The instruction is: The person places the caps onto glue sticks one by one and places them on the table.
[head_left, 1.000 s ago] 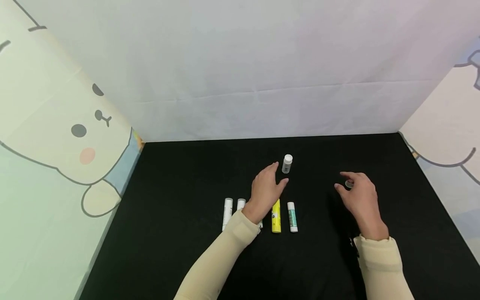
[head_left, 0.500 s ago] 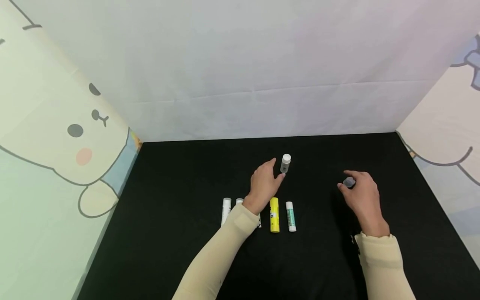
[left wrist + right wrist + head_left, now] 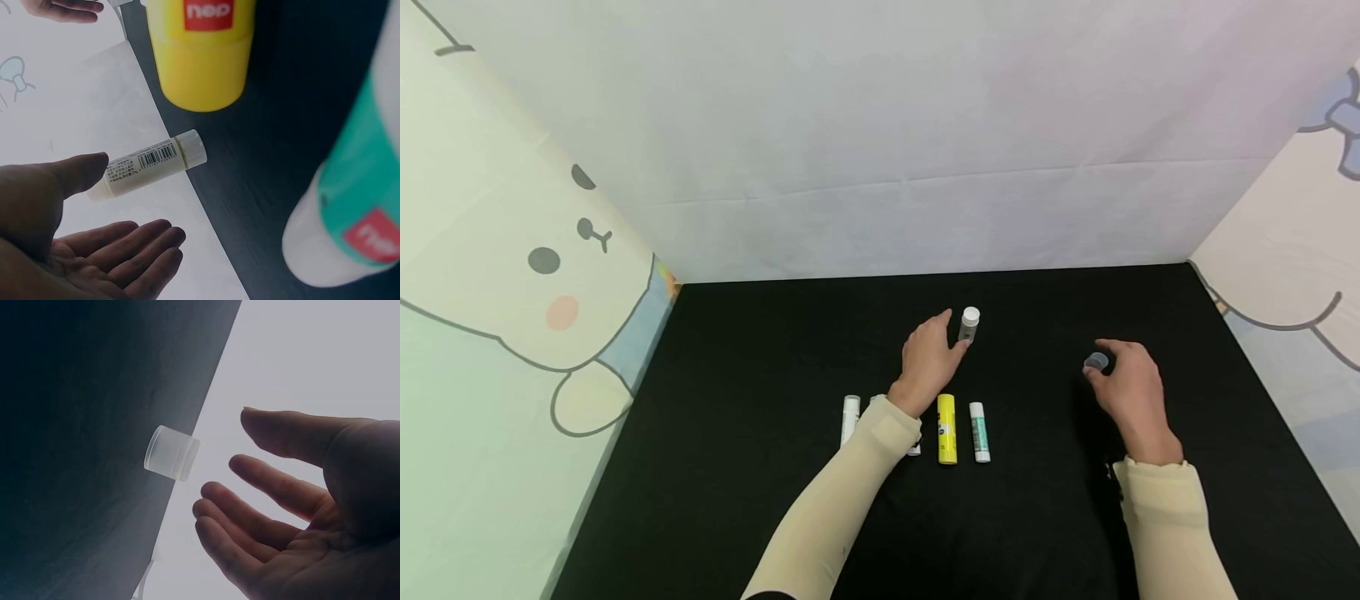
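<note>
My left hand (image 3: 928,362), fingers spread, is beside a white glue stick (image 3: 970,323) standing upright toward the back of the table. Its thumb overlaps the stick's lower part in the head view. The left wrist view shows the stick's barcode label (image 3: 157,157) between the thumb and the loosely extended fingers. My right hand (image 3: 1129,392) is next to a small clear cap (image 3: 1097,361) on the right of the table. In the right wrist view the cap (image 3: 170,454) stands apart from the relaxed fingertips (image 3: 212,489), with nothing in the hand.
A yellow glue stick (image 3: 947,429) and a green-and-white one (image 3: 980,433) are in a row nearer the front. Farther left is a white stick (image 3: 850,417); others are partly hidden under my left sleeve (image 3: 865,475). A pale wall (image 3: 910,225) rises behind the black table.
My right hand has drawn slightly rightward, leaving the cap more exposed. My left hand has edged forward, its thumb now closer to the standing glue stick. The head view has shifted slightly.
</note>
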### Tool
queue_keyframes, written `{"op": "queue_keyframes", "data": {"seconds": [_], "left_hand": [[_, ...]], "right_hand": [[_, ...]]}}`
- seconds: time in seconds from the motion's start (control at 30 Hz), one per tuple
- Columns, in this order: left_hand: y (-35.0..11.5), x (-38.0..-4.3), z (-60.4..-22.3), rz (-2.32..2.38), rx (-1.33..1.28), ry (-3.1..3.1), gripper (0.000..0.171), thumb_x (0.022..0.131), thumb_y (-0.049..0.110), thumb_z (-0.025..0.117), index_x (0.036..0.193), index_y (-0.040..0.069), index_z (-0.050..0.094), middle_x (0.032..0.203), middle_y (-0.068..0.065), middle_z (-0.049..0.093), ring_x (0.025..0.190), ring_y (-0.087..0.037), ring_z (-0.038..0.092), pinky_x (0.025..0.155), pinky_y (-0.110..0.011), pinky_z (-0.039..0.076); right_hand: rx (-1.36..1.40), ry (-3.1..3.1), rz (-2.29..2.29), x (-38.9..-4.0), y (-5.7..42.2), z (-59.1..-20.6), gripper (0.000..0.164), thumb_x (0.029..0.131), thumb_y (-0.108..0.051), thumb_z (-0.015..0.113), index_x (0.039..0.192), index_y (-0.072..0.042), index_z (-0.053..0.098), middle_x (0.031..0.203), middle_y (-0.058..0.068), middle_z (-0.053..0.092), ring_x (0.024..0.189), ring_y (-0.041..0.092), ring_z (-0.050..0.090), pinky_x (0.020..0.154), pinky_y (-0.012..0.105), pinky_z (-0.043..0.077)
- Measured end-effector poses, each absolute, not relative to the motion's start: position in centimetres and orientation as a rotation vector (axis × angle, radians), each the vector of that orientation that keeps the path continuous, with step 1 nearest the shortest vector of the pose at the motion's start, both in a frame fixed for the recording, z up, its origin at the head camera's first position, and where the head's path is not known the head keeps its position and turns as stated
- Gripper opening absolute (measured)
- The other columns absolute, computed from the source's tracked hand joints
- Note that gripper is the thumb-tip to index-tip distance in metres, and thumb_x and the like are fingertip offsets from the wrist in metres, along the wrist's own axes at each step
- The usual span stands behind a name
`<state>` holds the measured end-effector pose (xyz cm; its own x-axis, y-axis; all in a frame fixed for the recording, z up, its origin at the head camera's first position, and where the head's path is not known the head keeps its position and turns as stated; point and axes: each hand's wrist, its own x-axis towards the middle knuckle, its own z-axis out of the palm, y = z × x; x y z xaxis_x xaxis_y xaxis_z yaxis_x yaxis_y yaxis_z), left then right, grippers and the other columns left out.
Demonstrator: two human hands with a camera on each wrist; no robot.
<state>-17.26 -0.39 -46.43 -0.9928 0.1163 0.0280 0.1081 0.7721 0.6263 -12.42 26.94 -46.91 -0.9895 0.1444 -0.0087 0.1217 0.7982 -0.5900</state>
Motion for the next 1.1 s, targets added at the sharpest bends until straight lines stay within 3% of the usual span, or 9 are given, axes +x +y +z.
{"op": "queue_keyframes", "data": {"seconds": [0.53,0.9,1.1], "left_hand": [[-0.2,-18.8,-46.8,1.038,0.184,2.896,0.06,0.101,0.026,0.076,0.152,0.002,0.055,0.15,-0.015,0.061,0.131,-0.028,0.065,0.103,-0.043,0.057],[0.3,-19.2,-46.4,0.998,0.212,2.893,0.057,0.101,0.026,0.075,0.15,0.004,0.057,0.144,-0.013,0.066,0.12,-0.027,0.071,0.097,-0.042,0.059],[0.4,-19.4,-46.3,0.983,0.237,2.9,0.049,0.101,0.024,0.075,0.144,0.004,0.063,0.133,-0.011,0.072,0.108,-0.024,0.074,0.089,-0.038,0.061]], "right_hand": [[-0.168,-3.025,0.959,-12.8,27.8,-48.0,0.049,0.099,0.0,0.063,0.143,0.017,0.051,0.143,0.046,0.043,0.129,0.063,0.043,0.105,0.075,0.037],[-0.143,-3.057,0.961,-13.0,27.9,-48.1,0.049,0.098,0.0,0.066,0.141,0.017,0.052,0.138,0.046,0.048,0.12,0.063,0.05,0.098,0.074,0.042],[-0.142,-3.055,0.959,-13.1,27.7,-48.0,0.047,0.097,0.0,0.067,0.139,0.016,0.054,0.135,0.046,0.051,0.115,0.062,0.053,0.094,0.072,0.045]]}}
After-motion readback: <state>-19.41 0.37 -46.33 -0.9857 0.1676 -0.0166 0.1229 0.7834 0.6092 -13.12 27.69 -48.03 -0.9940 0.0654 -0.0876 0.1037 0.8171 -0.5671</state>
